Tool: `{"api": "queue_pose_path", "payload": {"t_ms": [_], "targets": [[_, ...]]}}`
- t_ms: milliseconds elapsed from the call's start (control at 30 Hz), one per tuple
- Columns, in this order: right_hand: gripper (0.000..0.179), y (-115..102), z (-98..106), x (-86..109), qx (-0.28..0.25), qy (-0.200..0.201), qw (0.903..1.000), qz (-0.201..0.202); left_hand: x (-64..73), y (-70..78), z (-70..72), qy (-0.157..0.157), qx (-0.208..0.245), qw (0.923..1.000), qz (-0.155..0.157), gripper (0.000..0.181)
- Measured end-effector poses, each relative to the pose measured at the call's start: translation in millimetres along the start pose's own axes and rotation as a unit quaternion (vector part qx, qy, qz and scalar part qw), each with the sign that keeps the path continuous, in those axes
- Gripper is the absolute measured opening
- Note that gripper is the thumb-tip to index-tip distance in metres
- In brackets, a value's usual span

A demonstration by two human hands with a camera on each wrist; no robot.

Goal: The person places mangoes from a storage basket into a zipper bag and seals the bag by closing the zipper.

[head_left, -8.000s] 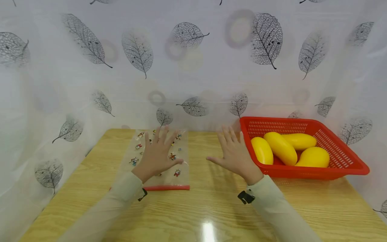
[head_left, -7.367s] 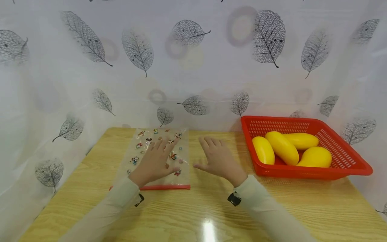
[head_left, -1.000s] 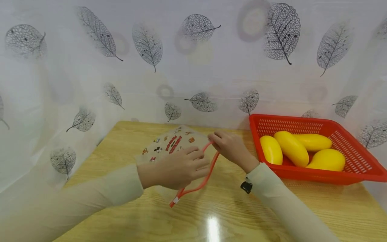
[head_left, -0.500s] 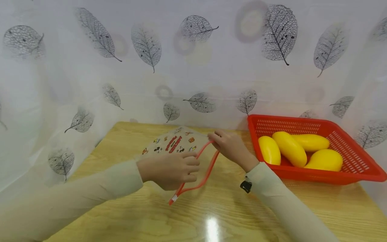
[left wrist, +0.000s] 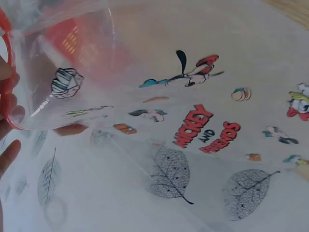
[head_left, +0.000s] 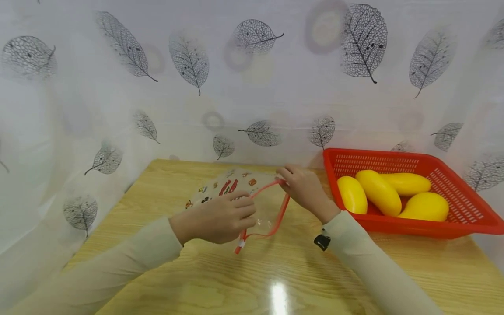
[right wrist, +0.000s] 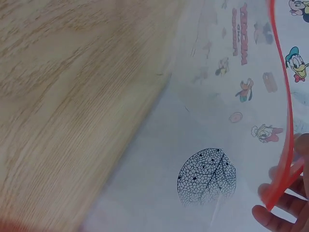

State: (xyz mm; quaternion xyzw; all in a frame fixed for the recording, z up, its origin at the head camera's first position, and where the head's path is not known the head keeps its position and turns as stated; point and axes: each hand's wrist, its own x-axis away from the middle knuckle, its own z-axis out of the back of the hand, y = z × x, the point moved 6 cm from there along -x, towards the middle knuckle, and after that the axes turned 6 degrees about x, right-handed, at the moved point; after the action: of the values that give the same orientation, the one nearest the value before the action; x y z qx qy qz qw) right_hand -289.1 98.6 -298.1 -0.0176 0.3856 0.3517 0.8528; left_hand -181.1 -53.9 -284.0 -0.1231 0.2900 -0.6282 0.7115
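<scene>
A clear zip bag [head_left: 267, 212] with cartoon prints and a red zip rim is held up over the table, its mouth parted and facing right. My left hand [head_left: 220, 216] grips the rim on the near left side with curled fingers. In the left wrist view its fingers [left wrist: 10, 112] show at the red rim, partly through the plastic. My right hand [head_left: 309, 192] pinches the far upper corner of the rim; the right wrist view shows its fingers [right wrist: 285, 205] around the red strip. A white slider [head_left: 241, 243] sits near the rim's lower end.
To the right stands a red plastic basket [head_left: 409, 229] holding several yellow mango-like fruits [head_left: 378, 192]. The wooden table [head_left: 197, 280] runs beneath both hands. A white leaf-patterned curtain [head_left: 275, 87] hangs behind and at the sides.
Eight seconds ago the bag lay flat beneath spread hands; now both hands hold it up. Over the last half second the rim's lower end has moved up and right, and the bag has tilted lower.
</scene>
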Motion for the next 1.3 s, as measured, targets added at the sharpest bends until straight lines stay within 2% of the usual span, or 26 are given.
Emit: {"api": "queue_pose_path", "payload": {"t_ms": [167, 333, 433, 533, 633, 700, 767, 900, 1133, 1300], "targets": [[0.029, 6.9, 4.3, 4.1, -0.013, -0.005, 0.9997, -0.019, -2.2, -2.6, 4.2, 0.042, 0.017, 0.998, 0.045, 0.011], [0.036, 8.9, 15.0, 14.6, -0.026, 0.024, 0.9992, -0.017, -3.8, 0.4, 1.6, 0.061, 0.028, 0.9965, 0.049, 0.007], [0.037, 1.3, 22.9, 23.7, -0.051, 0.057, 0.9968, 0.022, -4.3, 3.0, -1.4, 0.068, 0.019, 0.9964, 0.047, 0.007], [0.029, -12.8, 25.0, 32.0, -0.082, 0.061, 0.9905, 0.092, -3.6, 4.3, -2.9, 0.081, 0.013, 0.9956, 0.047, 0.009], [0.029, -27.1, 18.5, 37.1, -0.083, 0.014, 0.9852, 0.149, -2.9, 5.5, -3.2, 0.1, 0.007, 0.9941, 0.04, 0.019], [0.033, -33.0, 12.9, 39.5, -0.072, -0.021, 0.9819, 0.174, -2.5, 5.9, -3.6, 0.112, 0.007, 0.9929, 0.038, 0.027], [0.043, -35.6, 9.0, 41.4, -0.06, -0.052, 0.9793, 0.186, -2.1, 6.1, -3.6, 0.122, 0.006, 0.9918, 0.039, 0.03], [0.048, -35.8, 6.4, 44.9, -0.054, -0.085, 0.975, 0.198, -0.8, 4.4, -2.0, 0.128, 0.009, 0.9903, 0.053, 0.032], [0.044, -39.4, 3.4, 45.1, -0.025, -0.091, 0.9742, 0.205, 1.9, 1.6, -1.0, 0.106, 0.007, 0.9909, 0.083, 0.03], [0.031, -39.8, -2.6, 46.2, -0.008, -0.131, 0.9705, 0.202, -0.2, 1.8, -1.4, 0.076, -0.004, 0.9913, 0.108, 0.012]]}}
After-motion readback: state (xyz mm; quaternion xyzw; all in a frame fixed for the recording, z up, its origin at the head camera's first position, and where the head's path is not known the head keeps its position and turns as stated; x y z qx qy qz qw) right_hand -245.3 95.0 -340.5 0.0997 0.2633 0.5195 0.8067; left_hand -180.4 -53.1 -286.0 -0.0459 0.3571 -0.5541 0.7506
